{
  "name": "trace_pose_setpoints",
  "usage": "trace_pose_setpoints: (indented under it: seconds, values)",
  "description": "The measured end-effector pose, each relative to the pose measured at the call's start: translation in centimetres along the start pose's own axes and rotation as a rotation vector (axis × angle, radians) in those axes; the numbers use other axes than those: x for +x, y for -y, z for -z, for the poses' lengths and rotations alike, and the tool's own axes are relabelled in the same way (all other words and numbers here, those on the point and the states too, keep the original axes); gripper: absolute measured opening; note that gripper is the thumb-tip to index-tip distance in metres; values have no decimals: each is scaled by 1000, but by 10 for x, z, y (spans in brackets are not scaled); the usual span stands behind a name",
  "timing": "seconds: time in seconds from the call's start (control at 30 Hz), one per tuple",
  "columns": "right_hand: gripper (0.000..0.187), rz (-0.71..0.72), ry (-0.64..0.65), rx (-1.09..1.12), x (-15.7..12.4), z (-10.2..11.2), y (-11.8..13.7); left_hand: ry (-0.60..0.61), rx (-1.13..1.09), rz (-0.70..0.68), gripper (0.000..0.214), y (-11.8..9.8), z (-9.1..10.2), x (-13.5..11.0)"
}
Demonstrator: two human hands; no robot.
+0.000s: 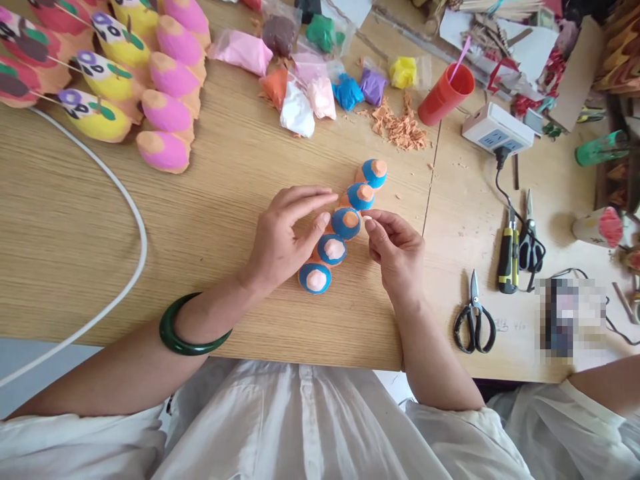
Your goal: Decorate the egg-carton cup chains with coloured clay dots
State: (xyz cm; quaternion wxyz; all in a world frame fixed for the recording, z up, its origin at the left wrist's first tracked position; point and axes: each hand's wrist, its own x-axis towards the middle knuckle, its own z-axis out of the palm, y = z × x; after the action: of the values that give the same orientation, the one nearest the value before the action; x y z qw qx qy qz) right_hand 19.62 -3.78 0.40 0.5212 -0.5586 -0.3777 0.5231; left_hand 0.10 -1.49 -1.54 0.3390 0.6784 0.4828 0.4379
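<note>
Near edge: front edge of the counter just below both wrists, crossed by both forearms; only a short stretch of wood between it and the clay row.
Seam: joint between two boards just right of the right hand, running up toward the red cup.
Room on the left: wide bare wood from the left hand out to the white hose, which curves down to the near edge.
Room on the right: bare strip between the right hand and the black scissors; beyond them, yellow-handled pliers, well apart from the row.
Far side: bare wood above the row, then orange shavings, bags of coloured clay and a power strip.
Upper left: pink clay pieces beside yellow painted figures, well apart from the hands.
Clay row: five blue pieces with orange or pale tops, set close in a slanted line mid-counter between the two hands, low end nearest the body.
Left hand: palm down, released, fingers stretched toward the row, thumb tip against its left side near the third piece; green bangle on the forearm.
Right hand: on the row's right side, thumb and forefinger pinched together just beside the third piece, other fingers curled; anything between the tips too small to tell.
</note>
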Motion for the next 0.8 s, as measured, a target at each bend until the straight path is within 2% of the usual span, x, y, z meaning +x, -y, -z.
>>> trace_pose_setpoints:
  seconds: [0.1, 0.2, 0.37, 0.5, 0.67, 0.8]
  values:
    - [14, 61, -30, -89, 1, -3, -8, 58, -103, 96, 42, 13, -7, 1]
    - [9, 129, -5, -135, 2, -5, -16, 98, -198, 174, 49, 16, -11, 0]
    - [12, 193, 2, -229, 3, 0, -24, 148, -320, 284, 53, 15, -11, 0]
    - [19, 220, 69, -333, 1, 5, -26, 142, -308, 276, 54, 15, -10, 0]
    - [23, 333, 123, -426, 1, 7, -24, 105, -204, 183, 41, 7, -12, 1]
    - [24, 348, 133, -461, 1, 5, -24, 99, -210, 234, 41, 6, -17, 4]
